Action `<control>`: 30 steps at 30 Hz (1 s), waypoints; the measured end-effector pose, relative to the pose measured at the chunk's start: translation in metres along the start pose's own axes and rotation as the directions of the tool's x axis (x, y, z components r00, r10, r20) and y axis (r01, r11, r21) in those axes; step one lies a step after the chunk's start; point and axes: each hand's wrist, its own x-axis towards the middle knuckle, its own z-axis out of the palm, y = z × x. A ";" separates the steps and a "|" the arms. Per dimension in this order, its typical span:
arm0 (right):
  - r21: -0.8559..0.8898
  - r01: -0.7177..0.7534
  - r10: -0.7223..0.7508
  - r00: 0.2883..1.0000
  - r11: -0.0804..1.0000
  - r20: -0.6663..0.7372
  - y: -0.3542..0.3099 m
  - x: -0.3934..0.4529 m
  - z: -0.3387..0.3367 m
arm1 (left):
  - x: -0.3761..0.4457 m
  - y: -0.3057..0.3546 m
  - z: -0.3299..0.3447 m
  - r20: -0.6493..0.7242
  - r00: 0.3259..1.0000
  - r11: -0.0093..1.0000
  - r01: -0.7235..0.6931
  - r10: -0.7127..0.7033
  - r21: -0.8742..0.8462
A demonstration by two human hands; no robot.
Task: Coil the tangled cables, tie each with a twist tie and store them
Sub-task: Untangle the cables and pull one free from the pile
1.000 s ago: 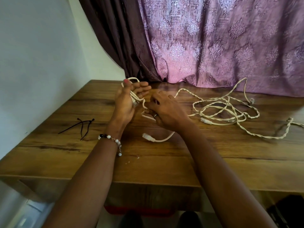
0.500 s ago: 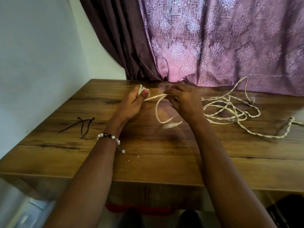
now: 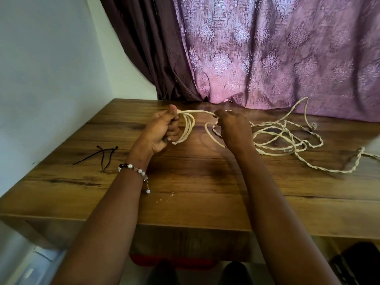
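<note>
- While left hand (image 3: 162,131) fingers clamp three cable (image 3: 188,128) loops, right hand (image 3: 233,128) fingers pinch its strand.
- Three black ties (image 3: 102,154) lie left of them on the worktop (image 3: 195,182).

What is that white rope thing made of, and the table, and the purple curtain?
The cream cable looks plastic-coated and matte; it bends softly and parts are twisted in pairs. The table looks like wood or wood-look laminate, with brown grain and a slight sheen. The purple curtain is woven fabric, shiny on its raised pattern and hanging in folds.
</note>
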 end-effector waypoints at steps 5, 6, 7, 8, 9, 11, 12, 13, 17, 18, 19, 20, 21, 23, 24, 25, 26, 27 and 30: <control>-0.003 -0.037 0.037 0.997 0.999 0.065 -0.005 0.000 0.001 | 0.003 0.005 -0.006 -0.021 0.999 0.950 0.016 -0.024 -0.312; -0.029 -0.034 0.037 0.994 0.999 0.103 -0.004 0.000 0.000 | 0.003 0.007 -0.009 -0.018 1.000 0.924 0.009 -0.018 -0.383; -0.074 -0.017 0.029 0.986 0.997 0.165 -0.004 -0.001 0.000 | 0.004 0.009 -0.012 -0.026 1.000 0.895 -0.010 -0.001 -0.445; -0.132 0.014 0.019 0.968 0.991 0.249 -0.004 -0.003 -0.001 | 0.005 0.010 -0.015 -0.046 0.999 0.867 -0.040 0.019 -0.496; -0.179 0.050 0.015 0.938 0.983 0.345 -0.005 -0.004 -0.003 | 0.005 0.010 -0.017 -0.076 0.996 0.844 -0.074 0.040 -0.532; -0.206 0.121 -0.007 0.876 0.971 0.483 -0.011 -0.004 -0.008 | 0.006 0.009 -0.020 -0.116 0.991 0.791 -0.128 0.072 -0.598; -0.214 0.148 -0.018 0.859 0.966 0.512 -0.016 -0.004 -0.009 | 0.006 0.009 -0.020 -0.123 0.988 0.760 -0.147 0.089 -0.633; -0.229 0.170 -0.026 0.850 0.958 0.526 -0.021 -0.006 -0.010 | 0.007 0.009 -0.021 -0.125 0.986 0.730 -0.166 0.111 -0.663; -0.287 0.282 -0.053 0.791 0.916 0.609 -0.037 -0.010 -0.003 | 0.008 0.011 -0.021 -0.163 0.969 0.675 -0.247 0.187 -0.695; -0.294 0.328 -0.081 0.780 0.898 0.620 -0.040 -0.011 -0.001 | 0.008 0.010 -0.019 -0.186 0.963 0.711 -0.268 0.193 -0.650; -0.290 0.377 -0.122 0.769 0.880 0.628 -0.044 -0.012 -0.002 | 0.010 0.008 -0.018 -0.211 0.957 0.765 -0.285 0.198 -0.577; -0.282 0.428 -0.177 0.764 0.859 0.620 -0.047 -0.012 -0.003 | 0.011 0.007 -0.016 -0.216 0.953 0.819 -0.293 0.210 -0.493; -0.272 0.467 -0.223 0.759 0.841 0.612 -0.051 -0.012 -0.005 | 0.012 0.005 -0.015 -0.209 0.952 0.873 -0.293 0.226 -0.390; -0.220 0.524 -0.310 0.739 0.823 0.598 -0.055 -0.011 -0.009 | 0.014 0.002 -0.011 -0.168 0.952 0.949 -0.281 0.257 -0.143; -0.191 0.526 -0.328 0.733 0.829 0.596 -0.057 -0.011 -0.011 | 0.014 0.000 -0.009 -0.148 0.954 0.963 -0.269 0.263 -0.025; -0.166 0.524 -0.342 0.732 0.836 0.589 -0.059 -0.011 -0.013 | 0.013 -0.003 -0.006 -0.127 0.958 0.965 -0.250 0.259 0.083; -0.131 0.536 -0.401 0.752 0.834 0.523 -0.061 -0.012 -0.014 | 0.011 -0.005 -0.003 -0.102 0.965 0.960 -0.224 0.243 0.166; -0.092 0.566 -0.488 0.772 0.819 0.407 -0.061 -0.013 -0.012 | 0.008 -0.008 -0.001 -0.093 0.971 0.945 -0.189 0.220 0.266; -0.004 0.539 -0.509 0.798 0.842 0.323 -0.056 -0.013 -0.005 | 0.006 -0.018 -0.002 -0.074 0.981 0.826 -0.108 0.178 0.554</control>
